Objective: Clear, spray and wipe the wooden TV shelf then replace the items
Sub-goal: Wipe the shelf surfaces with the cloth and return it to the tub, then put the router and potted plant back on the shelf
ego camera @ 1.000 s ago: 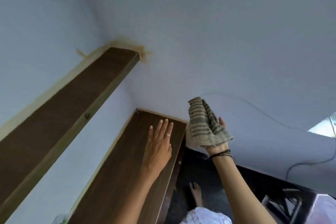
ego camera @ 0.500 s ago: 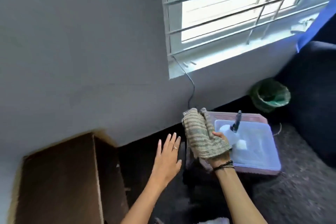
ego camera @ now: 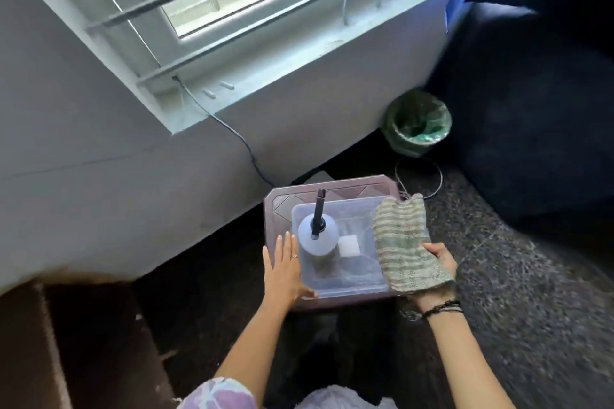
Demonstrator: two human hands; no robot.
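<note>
A clear plastic tub (ego camera: 349, 285) sits on a brown plastic stool (ego camera: 285, 206). Inside it stand a translucent spray bottle (ego camera: 317, 237) with a black nozzle and a small white block (ego camera: 349, 246). My left hand (ego camera: 284, 271) is open, fingers spread, against the tub's left side close to the bottle. My right hand (ego camera: 438, 259) holds a striped green-and-beige cloth (ego camera: 407, 246) draped over the tub's right edge. The end of the wooden TV shelf (ego camera: 50, 342) shows at the bottom left.
A barred window with a sill (ego camera: 265, 53) is above, and a black cable (ego camera: 232, 133) runs down the wall. A bin with a green liner (ego camera: 417, 123) stands in the corner. A dark blue sofa (ego camera: 531, 109) fills the right side. The floor is dark speckled stone.
My view has swung from the wall shelves down to the stool by the window. Both hands have lowered to the tub, the cloth now lying over its right edge.
</note>
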